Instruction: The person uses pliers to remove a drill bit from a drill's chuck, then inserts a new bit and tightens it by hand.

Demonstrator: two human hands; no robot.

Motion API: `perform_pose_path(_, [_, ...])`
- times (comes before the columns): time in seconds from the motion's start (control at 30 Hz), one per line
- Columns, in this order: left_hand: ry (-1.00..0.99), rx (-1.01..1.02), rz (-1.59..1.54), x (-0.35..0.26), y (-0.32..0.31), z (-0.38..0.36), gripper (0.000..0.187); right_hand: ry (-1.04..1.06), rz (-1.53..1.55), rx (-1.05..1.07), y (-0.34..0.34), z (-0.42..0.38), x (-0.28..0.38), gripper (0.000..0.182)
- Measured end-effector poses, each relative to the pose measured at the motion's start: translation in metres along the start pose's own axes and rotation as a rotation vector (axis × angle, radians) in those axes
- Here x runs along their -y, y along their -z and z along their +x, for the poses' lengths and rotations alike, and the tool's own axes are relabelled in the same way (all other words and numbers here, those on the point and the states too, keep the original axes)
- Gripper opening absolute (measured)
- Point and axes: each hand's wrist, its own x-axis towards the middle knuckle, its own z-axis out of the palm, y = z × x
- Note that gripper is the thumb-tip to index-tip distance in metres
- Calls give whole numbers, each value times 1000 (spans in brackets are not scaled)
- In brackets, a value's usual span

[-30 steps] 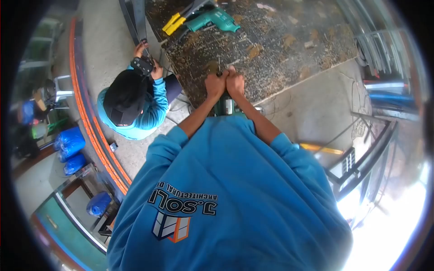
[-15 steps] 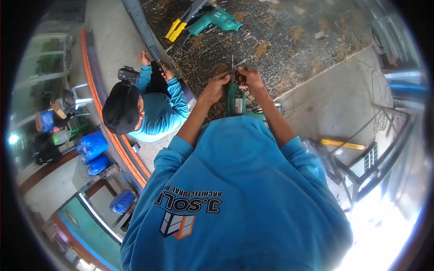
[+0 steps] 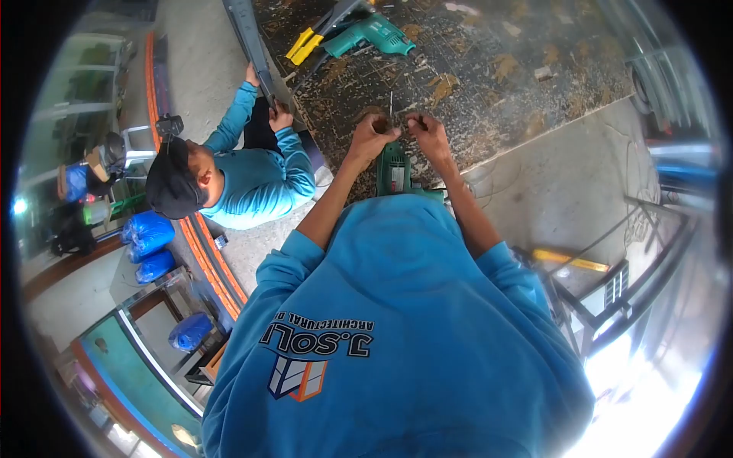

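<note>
A green power drill (image 3: 395,169) lies against my front at the table edge, its nose pointing away from me. A thin drill bit (image 3: 392,101) sticks out beyond it. My left hand (image 3: 372,137) is closed around the drill's chuck end, which its fingers mostly hide. Just right of the bit, my right hand (image 3: 429,136) has its fingers curled together, apart from the drill; anything inside them is too small to make out. Farther off on the dark, chip-strewn table (image 3: 473,99) lies a second green drill (image 3: 378,34), beside a yellow-handled tool (image 3: 305,46).
To my left a person in a blue top (image 3: 256,183) and black cap holds a long grey metal bar (image 3: 248,38) by the table. Orange bars (image 3: 210,256) run along the floor. On the right stand a dark metal frame (image 3: 611,305) and a yellow level (image 3: 569,260).
My right hand has moved slightly away from the drill's chuck, while my left hand remains on it. The person at left has leaned back and reached one hand farther up the metal bar.
</note>
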Motion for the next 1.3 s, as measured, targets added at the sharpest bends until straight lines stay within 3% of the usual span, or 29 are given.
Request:
perform_pose_path(0.03, [-7, -7, 0, -3, 2, -1, 42, 9, 0, 4, -2, 1, -3, 24])
perform_pose_path(0.1, [55, 173, -73, -13, 5, -5, 45, 25, 19, -27, -5, -5, -4, 22])
perform_pose_path(0.33, [100, 219, -282, -2, 8, 2, 39, 24, 1, -7, -9, -11, 19, 22])
perform_pose_path(0.5, [113, 257, -267, 5, 13, 7, 39, 47, -8, -12, -10, -10, 18, 22])
perform_pose_path(0.57, [109, 262, -257, 6, 13, 12, 39, -60, 77, 42, -10, -7, 19, 22])
perform_pose_path(0.67, [24, 205, -222, 15, 10, 7, 37, 21, 39, 21, -12, -8, 17, 21])
perform_pose_path(0.73, [137, 336, -492, 0, 19, 7, 33, 82, -96, 21, -11, -12, 25, 20])
perform_pose_path(0.77, [429, 358, -778, -18, 12, -2, 33, 89, -153, 22, -11, -16, 37, 19])
perform_pose_path(0.8, [195, 258, -312, 10, 11, 8, 33, 16, -228, 98, -14, -13, 30, 21])
perform_pose_path(0.83, [-18, 202, -247, -5, 2, 2, 34, 48, -232, 34, -21, -11, 18, 27])
perform_pose_path(0.87, [-21, 63, -67, -13, -4, -2, 37, 80, -237, -30, -27, -9, 6, 34])
perform_pose_path(0.9, [1, -35, -170, -16, -13, -3, 40, 112, -244, -95, -34, -7, -7, 42])
perform_pose_path(0.93, [22, 245, -138, 17, -5, 19, 44, -80, -157, -48, -36, -11, 3, 52])
perform_pose_path(0.97, [58, 255, -181, 17, -7, 21, 48, 60, -60, -123, -41, -16, -2, 57])
perform_pose_path(1.03, [123, 97, -329, 1, -15, 11, 44, 64, 112, -114, -38, -25, 34, 58])
perform_pose_path(1.13, [51, 180, -247, -21, -8, 7, 40, -35, 311, 27, -28, -23, 37, 57])
perform_pose_path(1.17, [57, 186, -249, -18, -5, 9, 40, -42, 308, 22, -24, -23, 36, 57])
perform_pose_path(1.23, [-73, 323, 120, -7, -1, 24, 36, -67, 221, 90, -12, -17, 37, 57])
perform_pose_path(1.3, [-94, 249, 114, 5, -4, 28, 34, -128, 198, 127, -12, -13, 33, 56])
